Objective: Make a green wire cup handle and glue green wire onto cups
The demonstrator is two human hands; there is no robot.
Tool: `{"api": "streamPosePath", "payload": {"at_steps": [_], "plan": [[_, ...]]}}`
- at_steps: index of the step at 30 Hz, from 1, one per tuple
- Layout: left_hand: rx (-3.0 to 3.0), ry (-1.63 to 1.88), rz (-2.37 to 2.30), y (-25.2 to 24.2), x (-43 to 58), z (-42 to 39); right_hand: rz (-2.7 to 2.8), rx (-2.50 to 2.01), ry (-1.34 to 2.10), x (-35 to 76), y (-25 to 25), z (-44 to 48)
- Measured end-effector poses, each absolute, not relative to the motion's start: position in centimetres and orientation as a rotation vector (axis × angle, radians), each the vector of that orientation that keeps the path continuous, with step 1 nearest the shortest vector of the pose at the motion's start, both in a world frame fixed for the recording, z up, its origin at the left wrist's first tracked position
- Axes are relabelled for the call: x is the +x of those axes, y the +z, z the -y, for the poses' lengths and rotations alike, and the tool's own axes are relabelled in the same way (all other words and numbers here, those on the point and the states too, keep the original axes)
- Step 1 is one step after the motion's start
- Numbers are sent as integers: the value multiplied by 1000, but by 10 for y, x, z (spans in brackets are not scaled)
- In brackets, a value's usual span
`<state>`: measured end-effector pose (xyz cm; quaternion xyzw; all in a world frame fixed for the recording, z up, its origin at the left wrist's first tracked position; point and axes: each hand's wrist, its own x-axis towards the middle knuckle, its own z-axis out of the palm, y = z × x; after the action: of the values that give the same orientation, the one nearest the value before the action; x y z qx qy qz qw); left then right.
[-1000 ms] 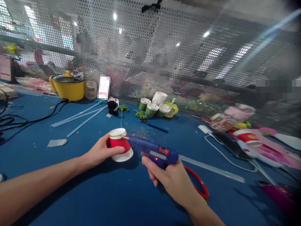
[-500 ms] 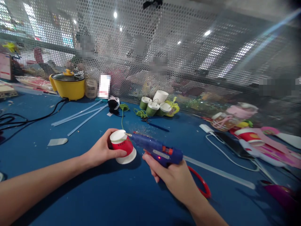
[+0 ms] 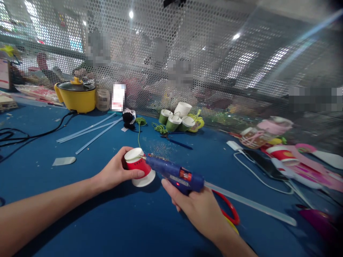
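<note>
Centre-left, my left hand (image 3: 122, 167) grips a red and white paper cup (image 3: 140, 165), slightly tilted on the blue table, with its wide rim downward. A green cord (image 3: 139, 137) runs from a small coil behind to the cup's upper edge. My right hand (image 3: 191, 205) is wrapped round a blue hot glue gun (image 3: 174, 173), its red light on. The gun's metal nozzle is at the cup's upper side near the cord; whether it touches, I cannot tell. A long clear glue stick (image 3: 252, 203) sticks out of the gun's back.
Green-wrapped cups (image 3: 173, 122) and pliers (image 3: 178, 142) lie behind the hands. Clear glue sticks (image 3: 93, 130) and a yellow pot (image 3: 76, 98) stand to the left. A phone (image 3: 265, 164) with a white cable is on the right. Red handles (image 3: 230, 208) lie beside my right wrist. A perforated screen closes the back.
The glue gun has shifted slightly left and down, its nozzle now lower on the cup's side. The glue stick behind it juts out farther right. My left hand keeps its grip on the cup.
</note>
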<state>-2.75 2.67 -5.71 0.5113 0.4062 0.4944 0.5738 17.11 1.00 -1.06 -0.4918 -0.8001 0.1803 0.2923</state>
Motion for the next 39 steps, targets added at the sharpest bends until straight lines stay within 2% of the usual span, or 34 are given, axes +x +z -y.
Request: {"api": "streamPosePath", "payload": {"at_steps": [6,15,23,39], "plan": [[1186,1153,-929,-58,-28,-26,2132,-1350,476,171,-12,-8],[1215,1159,-929,-59,-28,-27,2040,-1313,690,176,-9,-11],[1238,1153,-977,-57,-29,-26,2041,-1380,529,180,-7,-11],[1219,1160,-938,-57,-29,-25,2002,-1324,620,171,-5,-9]]}}
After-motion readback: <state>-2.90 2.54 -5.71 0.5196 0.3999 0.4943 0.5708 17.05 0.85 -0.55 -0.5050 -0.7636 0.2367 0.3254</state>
